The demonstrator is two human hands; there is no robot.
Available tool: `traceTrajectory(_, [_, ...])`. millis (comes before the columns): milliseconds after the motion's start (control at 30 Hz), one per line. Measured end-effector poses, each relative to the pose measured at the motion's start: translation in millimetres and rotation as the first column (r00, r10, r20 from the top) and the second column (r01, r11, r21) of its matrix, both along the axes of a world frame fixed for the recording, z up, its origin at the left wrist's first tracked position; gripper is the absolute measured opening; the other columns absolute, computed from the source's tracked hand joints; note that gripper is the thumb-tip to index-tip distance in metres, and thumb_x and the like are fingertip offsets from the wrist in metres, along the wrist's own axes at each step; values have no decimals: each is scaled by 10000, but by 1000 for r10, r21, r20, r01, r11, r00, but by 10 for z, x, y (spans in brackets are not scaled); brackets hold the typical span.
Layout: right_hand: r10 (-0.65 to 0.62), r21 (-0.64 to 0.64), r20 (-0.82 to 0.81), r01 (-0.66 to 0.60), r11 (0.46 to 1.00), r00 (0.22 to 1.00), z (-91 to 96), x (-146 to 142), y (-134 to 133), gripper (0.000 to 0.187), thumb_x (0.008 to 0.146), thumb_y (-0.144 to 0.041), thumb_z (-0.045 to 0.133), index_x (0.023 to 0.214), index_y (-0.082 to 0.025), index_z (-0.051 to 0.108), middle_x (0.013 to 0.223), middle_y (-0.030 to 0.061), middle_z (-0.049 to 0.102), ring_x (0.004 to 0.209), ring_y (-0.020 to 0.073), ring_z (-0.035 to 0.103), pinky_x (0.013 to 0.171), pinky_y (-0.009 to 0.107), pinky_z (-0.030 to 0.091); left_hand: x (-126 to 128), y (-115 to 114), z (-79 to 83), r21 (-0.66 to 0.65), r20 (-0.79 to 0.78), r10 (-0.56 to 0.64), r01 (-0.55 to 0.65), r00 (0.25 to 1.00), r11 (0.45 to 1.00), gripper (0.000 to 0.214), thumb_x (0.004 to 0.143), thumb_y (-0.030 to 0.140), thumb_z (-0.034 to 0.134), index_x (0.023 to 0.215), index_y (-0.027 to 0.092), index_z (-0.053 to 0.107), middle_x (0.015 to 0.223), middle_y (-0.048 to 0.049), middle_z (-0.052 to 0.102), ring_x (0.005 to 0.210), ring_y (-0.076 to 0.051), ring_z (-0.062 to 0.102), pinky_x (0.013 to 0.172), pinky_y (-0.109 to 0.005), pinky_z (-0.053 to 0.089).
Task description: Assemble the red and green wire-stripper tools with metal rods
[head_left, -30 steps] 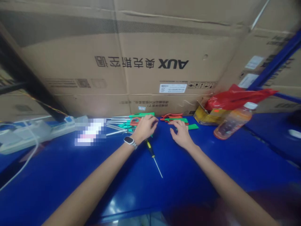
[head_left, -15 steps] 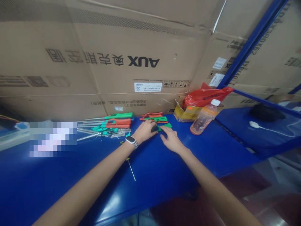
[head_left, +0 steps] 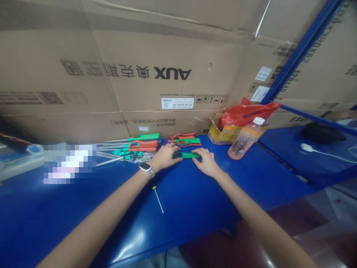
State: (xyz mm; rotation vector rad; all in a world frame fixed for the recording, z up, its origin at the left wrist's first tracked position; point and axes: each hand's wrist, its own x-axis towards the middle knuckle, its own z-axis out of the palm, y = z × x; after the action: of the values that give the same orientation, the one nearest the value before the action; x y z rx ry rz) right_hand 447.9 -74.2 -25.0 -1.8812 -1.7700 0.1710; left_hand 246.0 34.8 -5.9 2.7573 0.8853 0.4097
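A green plastic lighter handle (head_left: 189, 155) lies level just above or on the blue table, spanning the gap between my hands. My left hand (head_left: 166, 157), with a watch (head_left: 146, 167) on its wrist, has its fingers closed round the left end of the piece. Thumb and fingers of my right hand (head_left: 206, 162) grip the right end. Just behind are orange and green handle shells (head_left: 185, 140) with cut-out loops. To the left of my left hand lie several orange and green handles (head_left: 143, 145) with long metal tubes. A small screwdriver (head_left: 158, 200) with a yellow end rests nearer me.
Behind the blue table (head_left: 195, 208) stands a large cardboard panel (head_left: 125, 44). A plastic bottle (head_left: 245, 138) leans at the right against a yellow box (head_left: 220, 134) holding a red bag (head_left: 237, 113). A white cable (head_left: 306, 148) and blue rack post (head_left: 304, 52) are farther right.
The green handle has turned to lie level between my hands, and more of it shows. My left hand has shifted left, uncovering the screwdriver's yellow end. The view has moved slightly.
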Motion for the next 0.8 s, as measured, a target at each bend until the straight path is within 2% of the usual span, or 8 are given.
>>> traceTrajectory(67, [-39,20,-1,39,999,999,38,-17,42,354,850,-198,571,1194,-248,638,1262,83,635,1182,287,528,951,469,394,34,14,47,84,27,27,-29,999,996,316,956,406,538,1185,202,613,1205,-103,595,1127,-270,565,966,-418,458])
traceTrajectory(133, [-84,25,9,83,996,996,101,-13,127,396,843,-168,541,1220,-252,624,1303,87,607,1212,289,506,952,463,398,100,77,104,169,27,73,-76,997,983,280,994,318,449,1181,177,603,1198,-120,591,1098,-259,558,966,-405,447])
traceTrajectory(200, [-123,-3,55,123,992,991,172,8,255,412,867,-168,505,1259,-244,606,1350,93,581,1223,292,491,939,454,405,188,177,153,207,-28,112,-103,993,973,299,961,256,487,1223,150,583,1218,-151,587,1128,-292,534,953,-424,441])
traceTrajectory(333, [-111,-62,146,121,991,983,267,50,563,485,879,-181,529,1363,-220,538,1431,111,538,1274,327,436,950,488,376,365,366,182,195,-94,73,-54,993,979,344,873,282,625,1190,148,605,1169,-143,647,1126,-315,538,942,-432,427])
traceTrajectory(433, [-69,-74,181,84,994,981,286,73,728,455,839,-156,587,1291,-209,596,1329,117,617,1239,331,456,952,492,350,443,426,167,187,-108,54,-33,993,982,321,865,291,652,1161,172,615,1181,-115,670,1108,-295,551,938,-411,420])
traceTrajectory(533, [-28,-48,211,39,998,977,304,99,773,391,834,-173,615,1222,-215,639,1256,107,643,1215,318,470,977,489,317,442,410,194,203,-91,59,-40,994,978,297,891,287,632,1168,183,612,1194,-103,664,1121,-293,537,934,-408,412])
traceTrajectory(667, [29,79,205,-46,996,978,386,52,642,359,861,-214,616,1217,-244,644,1180,92,637,1159,292,518,979,463,328,235,276,335,251,-48,54,-40,997,967,306,922,273,591,1215,185,598,1199,-106,636,1140,-304,502,933,-427,406])
traceTrajectory(800, [212,189,103,-228,955,972,462,-258,377,347,854,-200,639,1199,-242,639,1163,68,615,1068,243,594,944,409,398,-303,14,447,334,41,-24,9,999,942,306,912,288,622,1206,206,607,1139,-96,646,1071,-298,511,898,-439,428])
